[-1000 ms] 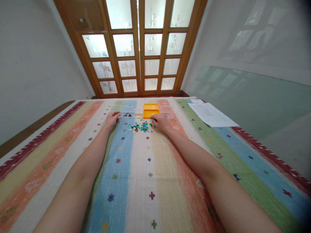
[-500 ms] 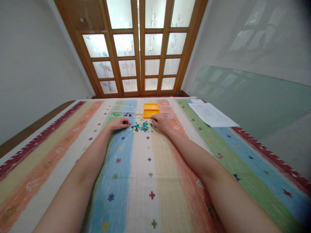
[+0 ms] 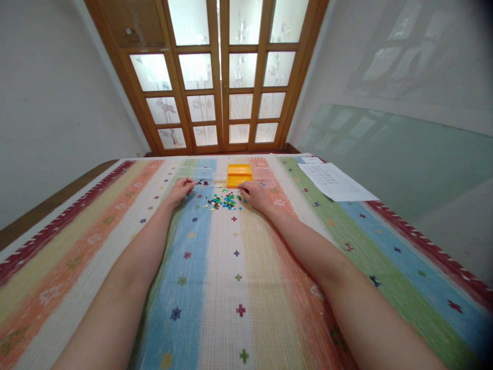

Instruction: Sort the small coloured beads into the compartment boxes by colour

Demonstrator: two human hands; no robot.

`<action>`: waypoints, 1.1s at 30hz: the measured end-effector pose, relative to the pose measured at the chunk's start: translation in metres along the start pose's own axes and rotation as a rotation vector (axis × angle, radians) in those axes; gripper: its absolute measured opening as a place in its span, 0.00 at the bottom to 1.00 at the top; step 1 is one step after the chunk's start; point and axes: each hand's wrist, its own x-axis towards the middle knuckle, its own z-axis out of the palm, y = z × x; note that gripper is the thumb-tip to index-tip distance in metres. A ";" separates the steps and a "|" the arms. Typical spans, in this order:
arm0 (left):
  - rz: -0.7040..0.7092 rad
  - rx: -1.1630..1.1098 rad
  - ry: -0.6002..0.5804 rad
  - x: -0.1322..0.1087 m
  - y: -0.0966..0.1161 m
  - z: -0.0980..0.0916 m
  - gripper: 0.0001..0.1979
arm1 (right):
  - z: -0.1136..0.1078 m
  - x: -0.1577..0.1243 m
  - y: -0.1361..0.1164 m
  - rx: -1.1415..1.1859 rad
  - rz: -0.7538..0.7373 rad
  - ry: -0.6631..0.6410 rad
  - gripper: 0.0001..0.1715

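A loose pile of small green, blue, dark brown and pale pieces (image 3: 226, 201) lies on the cloth between my hands. My left hand (image 3: 182, 189) is closed with its fingers pinched, over the near left part of a clear plastic box (image 3: 204, 172); what it holds, if anything, is too small to name. Dark brown pieces (image 3: 202, 182) sit in that box, just right of the fingertips. At the right side of the pile, my right hand (image 3: 254, 195) has thumb and fingers pressed together, in front of a yellow tray (image 3: 239, 177). Whatever lies in that pinch is hidden.
To the right of the yellow tray stands another clear box (image 3: 265, 174) with blue pieces. Printed paper sheets (image 3: 337, 182) lie at the table's right side. A striped cloth (image 3: 223, 288) covers the table, and wood-framed glass doors (image 3: 221, 77) are behind it.
My left hand has moved left and slightly away from me, from the pile's edge to the clear box, now covering the green pieces there. My right hand has barely moved.
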 end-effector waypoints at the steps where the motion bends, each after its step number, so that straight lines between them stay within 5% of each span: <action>1: -0.020 -0.027 0.063 0.002 -0.002 -0.001 0.15 | 0.000 0.000 0.000 -0.001 0.000 -0.003 0.11; 5: -0.087 -0.115 0.308 0.010 -0.009 -0.008 0.13 | -0.001 0.000 -0.002 -0.005 -0.006 -0.004 0.11; 8: -0.088 -0.168 0.373 0.011 -0.013 -0.012 0.14 | -0.003 0.000 -0.004 0.002 -0.007 -0.005 0.11; 16: -0.047 -0.039 0.288 0.012 -0.018 -0.008 0.18 | 0.001 0.000 0.001 0.003 -0.001 -0.006 0.12; 22: 0.157 0.491 0.177 0.012 -0.025 -0.003 0.12 | 0.003 0.000 0.003 0.001 -0.003 -0.003 0.12; 27: 0.347 0.882 0.073 0.005 -0.016 0.013 0.18 | 0.004 0.000 0.002 0.002 -0.004 -0.006 0.12; 33: 0.343 0.907 0.009 0.002 -0.008 0.033 0.17 | 0.001 0.000 -0.004 -0.013 -0.003 -0.028 0.13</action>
